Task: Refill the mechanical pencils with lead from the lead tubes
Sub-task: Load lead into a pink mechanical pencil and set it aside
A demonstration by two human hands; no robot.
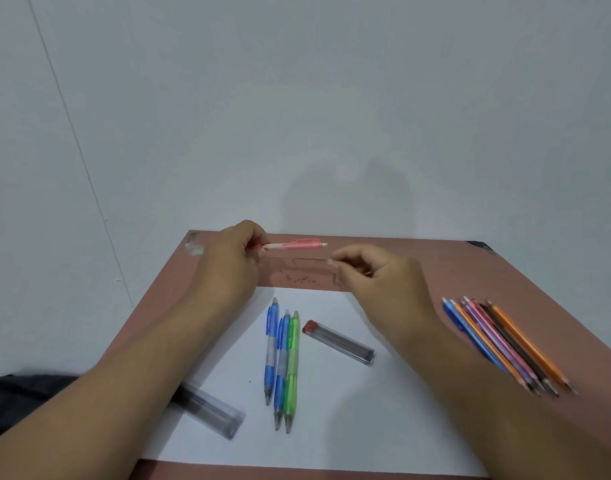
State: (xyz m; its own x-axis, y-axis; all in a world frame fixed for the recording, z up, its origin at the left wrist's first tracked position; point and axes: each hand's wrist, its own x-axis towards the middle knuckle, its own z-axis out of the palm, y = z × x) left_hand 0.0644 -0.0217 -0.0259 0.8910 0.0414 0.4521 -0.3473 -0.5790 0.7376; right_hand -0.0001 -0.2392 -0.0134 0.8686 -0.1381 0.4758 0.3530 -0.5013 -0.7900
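My left hand point(229, 263) grips a pink mechanical pencil point(290, 244) by its tip end, holding it level above the far part of the table, its back end pointing right. My right hand point(376, 275) pinches a small white piece point(330, 261), seemingly the pencil's eraser cap, just right of and below the pencil's back end. On the white sheet point(331, 410) lie two blue pencils point(271, 351) and a green one point(292, 368) side by side. A lead tube with a red cap point(340, 342) lies to their right. Another clear lead tube point(210, 408) lies at the sheet's left edge.
A row of several coloured pencils point(504, 341) lies on the brown table point(504, 271) at the right. Small dark lead bits point(300, 279) are scattered beyond the sheet. A dark cloth point(23, 400) sits at the left. A white wall rises close behind the table.
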